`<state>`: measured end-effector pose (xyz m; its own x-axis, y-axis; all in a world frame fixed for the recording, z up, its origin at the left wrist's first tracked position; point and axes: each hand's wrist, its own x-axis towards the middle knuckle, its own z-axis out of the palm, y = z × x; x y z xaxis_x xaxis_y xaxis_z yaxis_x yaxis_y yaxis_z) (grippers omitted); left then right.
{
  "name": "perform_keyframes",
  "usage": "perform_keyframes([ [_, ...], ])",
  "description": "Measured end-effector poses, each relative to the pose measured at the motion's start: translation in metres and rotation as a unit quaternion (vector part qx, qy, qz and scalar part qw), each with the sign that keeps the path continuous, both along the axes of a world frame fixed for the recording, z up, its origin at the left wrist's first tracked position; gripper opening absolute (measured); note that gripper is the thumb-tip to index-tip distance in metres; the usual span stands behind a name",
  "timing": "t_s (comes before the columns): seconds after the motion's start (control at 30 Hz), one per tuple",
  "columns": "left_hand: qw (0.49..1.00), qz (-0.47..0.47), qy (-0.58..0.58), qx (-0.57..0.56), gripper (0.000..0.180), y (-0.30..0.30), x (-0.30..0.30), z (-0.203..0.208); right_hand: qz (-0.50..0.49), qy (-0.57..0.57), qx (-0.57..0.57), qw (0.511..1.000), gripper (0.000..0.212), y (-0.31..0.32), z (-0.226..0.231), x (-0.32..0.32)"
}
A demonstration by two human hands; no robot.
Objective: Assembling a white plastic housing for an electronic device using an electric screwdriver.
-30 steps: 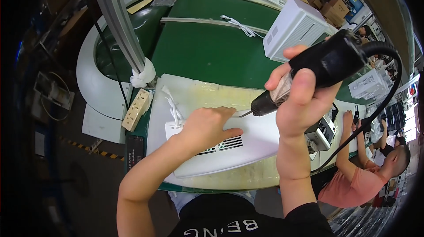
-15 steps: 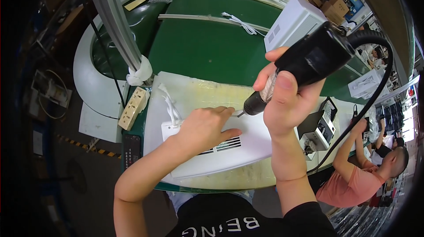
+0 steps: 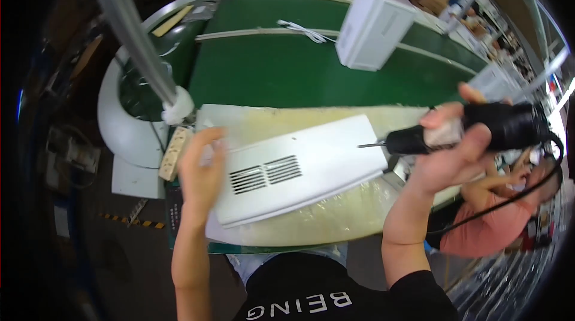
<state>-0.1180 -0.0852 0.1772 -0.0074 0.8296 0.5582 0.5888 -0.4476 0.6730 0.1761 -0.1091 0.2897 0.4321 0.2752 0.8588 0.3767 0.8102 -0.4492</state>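
Observation:
My right hand [image 3: 452,153] is wrapped around a black corded electric screwdriver [image 3: 509,126], which has pale tape near its front. The thin bit points left, over the right end of a long white appliance housing [image 3: 335,147]. Whether the bit touches the housing cannot be told. Two groups of dark vent slots show in the housing, and it lies at a slant on the pale, film-covered work mat [image 3: 317,219]. My left hand [image 3: 203,165] is at the housing's left end, blurred, its fingers bent around a spot where something white shows; its grip is unclear.
Beyond the mat runs a green conveyor belt [image 3: 263,75] with a tall white box-shaped unit [image 3: 374,27] and a coiled white cord [image 3: 305,32]. A power strip [image 3: 173,154] and a metal post [image 3: 135,36] stand at left. The screwdriver's cable [image 3: 503,212] hangs near a co-worker [image 3: 491,219] at right.
My right hand has moved the screwdriver rightward and levelled it. My left hand has gone from the housing's top to its left end. The housing now slants up to the right, vents uncovered.

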Motion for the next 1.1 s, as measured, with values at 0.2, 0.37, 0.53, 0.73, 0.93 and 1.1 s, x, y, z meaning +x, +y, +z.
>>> perform_keyframes([
  [0.2, 0.827, -0.081, -0.537, -0.146, 0.051, -0.034, -0.016, -0.076, -0.276, -0.007, -0.114, 0.955, 0.045, -0.049, -0.08, 0.118],
  [0.37, 0.85, -0.048, -0.486, -0.198, 0.052, -0.044, 0.017, -0.066, -0.313, -0.024, -0.062, 0.948, 0.051, -0.057, -0.139, 0.162],
  [0.53, 0.899, -0.021, -0.408, -0.161, 0.054, -0.075, 0.03, -0.094, -0.272, 0.041, -0.194, 0.942, 0.031, -0.067, -0.14, 0.154],
  [0.73, 0.881, -0.101, -0.448, -0.11, 0.049, -0.068, 0.049, -0.09, 0.021, 0.088, -0.178, 0.98, 0.061, -0.069, -0.052, 0.066],
  [0.93, 0.875, -0.113, -0.463, -0.091, 0.041, -0.067, 0.044, -0.092, 0.393, -0.148, -0.222, 0.88, 0.056, -0.055, 0.029, 0.007],
  [1.1, 0.863, -0.129, -0.479, -0.098, 0.038, -0.063, 0.046, -0.091, 0.332, -0.142, -0.187, 0.913, 0.06, -0.011, 0.021, -0.079],
])
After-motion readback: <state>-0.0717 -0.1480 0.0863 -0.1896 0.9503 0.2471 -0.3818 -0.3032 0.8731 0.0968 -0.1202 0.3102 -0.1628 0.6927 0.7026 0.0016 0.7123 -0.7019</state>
